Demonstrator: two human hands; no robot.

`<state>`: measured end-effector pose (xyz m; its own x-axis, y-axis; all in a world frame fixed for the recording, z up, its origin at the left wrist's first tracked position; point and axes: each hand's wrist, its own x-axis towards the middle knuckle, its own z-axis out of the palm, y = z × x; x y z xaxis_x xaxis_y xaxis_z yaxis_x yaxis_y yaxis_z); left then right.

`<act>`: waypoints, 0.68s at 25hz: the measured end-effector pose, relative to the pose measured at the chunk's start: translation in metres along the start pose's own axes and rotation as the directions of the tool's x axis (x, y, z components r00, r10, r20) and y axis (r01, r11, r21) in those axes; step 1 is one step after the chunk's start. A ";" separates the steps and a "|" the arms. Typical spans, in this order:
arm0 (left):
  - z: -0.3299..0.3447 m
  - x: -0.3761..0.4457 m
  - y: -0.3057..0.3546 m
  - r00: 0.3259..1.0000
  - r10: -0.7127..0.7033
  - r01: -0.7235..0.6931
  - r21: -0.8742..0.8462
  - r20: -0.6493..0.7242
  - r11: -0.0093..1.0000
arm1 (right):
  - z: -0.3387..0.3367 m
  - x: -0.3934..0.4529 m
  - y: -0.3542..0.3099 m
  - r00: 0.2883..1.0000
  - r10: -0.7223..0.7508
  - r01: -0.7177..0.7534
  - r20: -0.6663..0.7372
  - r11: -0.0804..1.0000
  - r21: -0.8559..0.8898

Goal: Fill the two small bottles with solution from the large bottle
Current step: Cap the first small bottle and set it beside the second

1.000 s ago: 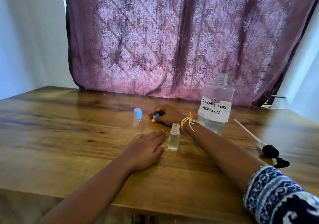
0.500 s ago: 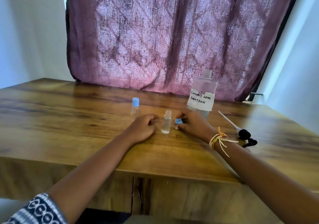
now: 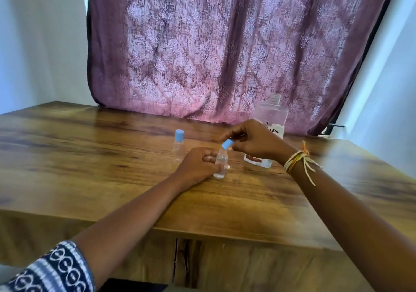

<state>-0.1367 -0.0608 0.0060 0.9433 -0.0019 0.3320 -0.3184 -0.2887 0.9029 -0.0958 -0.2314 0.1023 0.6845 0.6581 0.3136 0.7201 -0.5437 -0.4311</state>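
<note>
Now left hand [image 3: 198, 165] grips small bottle [image 3: 220, 165]; right hand [image 3: 254, 141] pinches blue cap [image 3: 227, 144] above.

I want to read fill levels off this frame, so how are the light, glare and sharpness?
Head view: backlit through the curtain, with pink glare on the table below it. The clear small bottle in the left hand is soft, its level hard to read. The right hand hides part of the large bottle. Wide-angle bending shows at the edges.
</note>
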 end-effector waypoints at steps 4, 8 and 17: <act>-0.002 0.003 -0.006 0.999 0.031 -0.030 0.022 -0.015 0.999 | 0.002 0.010 -0.006 0.992 -0.040 0.044 0.117 0.998 -0.034; -0.002 0.003 -0.008 0.998 0.064 -0.064 0.016 -0.003 0.998 | -0.004 0.016 -0.010 0.989 -0.028 0.047 0.145 0.990 -0.133; 0.000 0.003 -0.010 0.995 0.099 -0.099 0.042 -0.020 0.994 | 0.009 0.014 -0.020 0.996 -0.019 -0.024 -0.084 0.875 -0.483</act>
<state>-0.1308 -0.0577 -0.0017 0.9048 -0.0112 0.4257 -0.4056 -0.3273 0.8534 -0.1017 -0.2064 0.1077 0.6778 0.6225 0.3913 0.6688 -0.7431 0.0236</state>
